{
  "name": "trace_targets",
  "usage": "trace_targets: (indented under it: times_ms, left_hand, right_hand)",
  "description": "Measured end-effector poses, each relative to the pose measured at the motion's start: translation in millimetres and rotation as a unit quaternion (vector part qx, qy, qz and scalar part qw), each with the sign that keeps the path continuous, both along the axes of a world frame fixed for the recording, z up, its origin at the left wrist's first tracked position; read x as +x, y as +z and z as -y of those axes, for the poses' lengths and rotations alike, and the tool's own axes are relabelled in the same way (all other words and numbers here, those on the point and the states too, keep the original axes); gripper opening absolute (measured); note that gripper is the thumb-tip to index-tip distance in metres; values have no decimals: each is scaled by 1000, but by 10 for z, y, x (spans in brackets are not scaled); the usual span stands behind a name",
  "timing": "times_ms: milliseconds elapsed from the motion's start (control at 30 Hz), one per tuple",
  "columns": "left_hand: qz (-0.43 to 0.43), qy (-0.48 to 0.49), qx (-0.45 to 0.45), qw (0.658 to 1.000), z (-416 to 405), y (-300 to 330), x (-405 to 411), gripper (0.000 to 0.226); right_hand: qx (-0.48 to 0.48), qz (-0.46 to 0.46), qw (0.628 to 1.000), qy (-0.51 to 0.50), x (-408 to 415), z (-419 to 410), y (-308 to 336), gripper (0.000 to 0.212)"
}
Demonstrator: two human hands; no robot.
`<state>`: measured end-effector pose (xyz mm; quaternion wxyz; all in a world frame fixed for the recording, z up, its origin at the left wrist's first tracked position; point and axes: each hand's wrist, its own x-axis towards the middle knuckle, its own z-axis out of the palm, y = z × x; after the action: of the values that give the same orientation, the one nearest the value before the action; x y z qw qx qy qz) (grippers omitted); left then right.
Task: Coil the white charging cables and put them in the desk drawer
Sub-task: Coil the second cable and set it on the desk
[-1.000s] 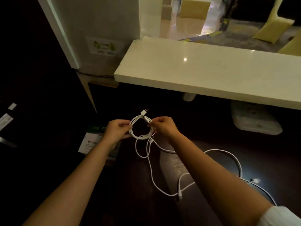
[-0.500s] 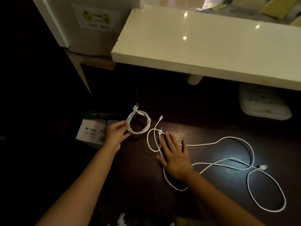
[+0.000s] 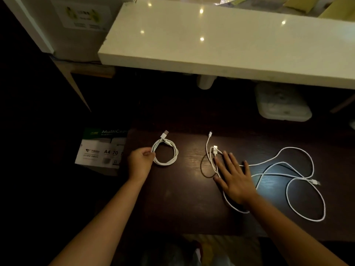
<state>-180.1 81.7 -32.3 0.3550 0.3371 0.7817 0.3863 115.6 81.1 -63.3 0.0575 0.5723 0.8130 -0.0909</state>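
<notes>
A small coiled white cable (image 3: 166, 153) lies on the dark wooden desk (image 3: 180, 204), its USB plug pointing up and away. My left hand (image 3: 141, 162) pinches the coil's left side. To the right, loose white cable (image 3: 288, 169) sprawls in wide loops across the desk, with plugs near the middle and at the far right. My right hand (image 3: 233, 176) rests flat, fingers spread, on top of the loose cable's left loop. No drawer is visible.
A thick white counter shelf (image 3: 221, 41) overhangs the back of the desk. A white box-like device (image 3: 282, 102) sits under it at the right. A ream of A4 paper (image 3: 101, 148) lies left of the desk's edge. Surroundings are dark.
The coil, held up by both hands a second ago, now lies on the desk in my left hand only. My right hand let go and settled flat on the loose cable.
</notes>
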Motion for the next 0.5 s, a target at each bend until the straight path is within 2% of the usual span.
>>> trace_targets:
  times_ms: [100, 167, 400, 500]
  left_hand:
    - [-150, -48, 28, 987, 107, -14, 52, 19]
    - [-196, -60, 36, 978, 156, -51, 65, 19]
    - [-216, -53, 18, 975, 185, -121, 126, 34]
    - [-188, -22, 21, 982, 215, -56, 174, 43]
  right_hand:
    - [-14, 0, 1000, 5, 33, 61, 18, 74]
    - [-15, 3, 1000, 5, 18, 81, 38, 74]
    - [-52, 18, 998, 4, -1, 75, 89, 74]
    - [-37, -14, 999, -10, -23, 72, 144, 72]
